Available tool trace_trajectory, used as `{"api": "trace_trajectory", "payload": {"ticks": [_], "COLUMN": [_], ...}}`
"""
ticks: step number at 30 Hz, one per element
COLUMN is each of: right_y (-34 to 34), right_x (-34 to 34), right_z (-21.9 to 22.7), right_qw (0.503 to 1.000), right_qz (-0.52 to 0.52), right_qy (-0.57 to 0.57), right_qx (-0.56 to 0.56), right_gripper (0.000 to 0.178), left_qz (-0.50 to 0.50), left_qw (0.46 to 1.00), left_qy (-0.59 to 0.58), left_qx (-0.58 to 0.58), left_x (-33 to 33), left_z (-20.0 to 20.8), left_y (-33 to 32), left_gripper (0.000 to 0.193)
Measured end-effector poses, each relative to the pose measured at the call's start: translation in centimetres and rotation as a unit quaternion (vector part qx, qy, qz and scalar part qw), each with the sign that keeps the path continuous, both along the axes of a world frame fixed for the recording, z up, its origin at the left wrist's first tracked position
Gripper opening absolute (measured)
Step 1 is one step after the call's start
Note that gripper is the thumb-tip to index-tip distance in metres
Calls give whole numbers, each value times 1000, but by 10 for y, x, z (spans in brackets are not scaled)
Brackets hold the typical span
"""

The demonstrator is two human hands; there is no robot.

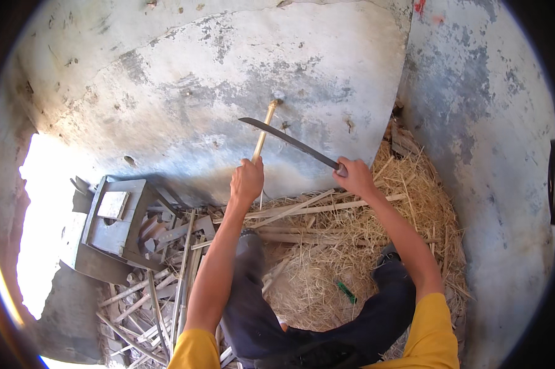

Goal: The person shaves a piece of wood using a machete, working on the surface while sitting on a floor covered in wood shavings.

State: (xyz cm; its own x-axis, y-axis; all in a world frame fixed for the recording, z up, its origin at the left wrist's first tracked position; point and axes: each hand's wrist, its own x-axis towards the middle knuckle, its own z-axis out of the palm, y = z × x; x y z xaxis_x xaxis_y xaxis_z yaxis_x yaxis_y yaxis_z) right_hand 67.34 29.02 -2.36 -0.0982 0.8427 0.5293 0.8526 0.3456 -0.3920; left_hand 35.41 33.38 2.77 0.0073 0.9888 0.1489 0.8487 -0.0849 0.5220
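1. Here, the left hand [248, 179] was closed around a slender pale wooden stick [260, 144] rising above it
2. The right hand [355, 177] gripped a long dark metal knife [298, 144], blade crossing the stick
3. Loose yellow straw [345, 243] lay below the right hand

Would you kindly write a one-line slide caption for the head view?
Left hand grips a pale stick; right hand holds a long knife crossing it in view, near loose straw.
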Motion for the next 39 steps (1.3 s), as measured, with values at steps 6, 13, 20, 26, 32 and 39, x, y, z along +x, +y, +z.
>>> {"api": "trace_trajectory", "payload": {"ticks": [6,13,20,26,32,39], "right_y": [88,117,142,154,135,129], "right_x": [-22,-28,-28,-13,-7,19], "right_z": [27,45,33,17,4,-7], "right_qw": [994,990,990,997,989,997], "right_qz": [-28,47,55,-24,15,-15], "right_qy": [-42,-107,-101,-35,-94,-34], "right_qx": [-101,-72,-76,-63,-117,-61], "right_gripper": [30,27,26,24,26,28], "left_qz": [-23,-25,-38,-45,-55,-20], "left_qw": [1000,1000,999,999,998,999], "left_qy": [-7,-9,-26,-19,-30,-14], "left_qx": [-2,-1,4,10,10,26], "left_x": [-2,-2,-5,-8,-14,-10], "left_z": [0,-4,0,-6,-5,5], "left_y": [1,2,2,7,8,-2], "left_gripper": [61,59,60,59,58,53]}}
